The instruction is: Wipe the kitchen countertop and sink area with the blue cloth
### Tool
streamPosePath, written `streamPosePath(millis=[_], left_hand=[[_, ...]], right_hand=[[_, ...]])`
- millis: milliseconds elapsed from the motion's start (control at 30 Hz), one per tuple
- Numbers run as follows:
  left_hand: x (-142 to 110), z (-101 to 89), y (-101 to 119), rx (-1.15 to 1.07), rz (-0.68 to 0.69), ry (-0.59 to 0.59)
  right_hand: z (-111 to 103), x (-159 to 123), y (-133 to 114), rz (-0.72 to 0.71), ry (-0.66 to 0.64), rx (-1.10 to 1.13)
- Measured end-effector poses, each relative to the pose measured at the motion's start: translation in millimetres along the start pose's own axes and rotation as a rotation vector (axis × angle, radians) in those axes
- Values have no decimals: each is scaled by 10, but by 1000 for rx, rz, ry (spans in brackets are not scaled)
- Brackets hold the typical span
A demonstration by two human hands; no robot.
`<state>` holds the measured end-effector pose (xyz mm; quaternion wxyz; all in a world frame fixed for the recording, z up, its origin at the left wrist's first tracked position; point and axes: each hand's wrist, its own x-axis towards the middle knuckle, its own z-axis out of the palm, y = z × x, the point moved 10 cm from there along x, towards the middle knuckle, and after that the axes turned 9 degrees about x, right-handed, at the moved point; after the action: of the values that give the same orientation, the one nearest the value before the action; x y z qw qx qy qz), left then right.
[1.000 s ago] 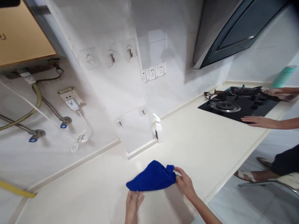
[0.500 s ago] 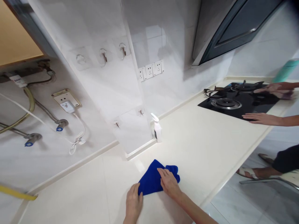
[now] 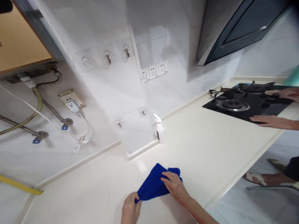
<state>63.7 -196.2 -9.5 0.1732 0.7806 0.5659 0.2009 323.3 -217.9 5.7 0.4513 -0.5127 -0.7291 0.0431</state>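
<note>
A blue cloth [image 3: 150, 186] lies on the pale counter [image 3: 198, 152], between the jutting wall corner at the counter's back edge and the near stretch of its front edge. It is bunched and roughly folded, with one drawn-out tip towards the left. The left hand [image 3: 130, 206] pinches that tip between thumb and fingers. The right hand [image 3: 175, 188] lies over the cloth's right part, palm down, fingers stretched out and slightly spread; whether it presses on the cloth cannot be told. Beyond the cloth, a white pump bottle [image 3: 160, 132] stands upright at the back edge, just beside the wall corner. Further along, towards the counter's far right end, a black gas stove [image 3: 257, 109] is set into the top. A co-worker's hand [image 3: 271, 121] rests flat at the stove's front edge, and that person's other hand [image 3: 288, 92], blurred, is over the stove with a pale cloth [image 3: 272, 92]. Above hangs a dark range hood [image 3: 245, 26]. At the counter's left end, a yellow pipe [image 3: 21, 185] slants down to the back edge.
</note>
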Motion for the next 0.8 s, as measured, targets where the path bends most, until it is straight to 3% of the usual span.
streamPosePath(millis=[100,267,400,567,700,800], left_hand=[[26,-193,136,-139,-5,14],[187,-604,497,-206,-25,63],[405,-966,754,-210,5,141],[809,-1302,901,-162,74,230],[971,-1241,1016,-48,212,271],[756,-797,1177,50,424,86]], right_hand=[[-309,73,-122,-55,74,94],[-728,339,-210,121,79,363],[-1035,608,-271,134,180,408],[-1080,1025,-161,122,209,423],[-978,1198,29,94,179,415],[-850,1028,216,46,17,367]])
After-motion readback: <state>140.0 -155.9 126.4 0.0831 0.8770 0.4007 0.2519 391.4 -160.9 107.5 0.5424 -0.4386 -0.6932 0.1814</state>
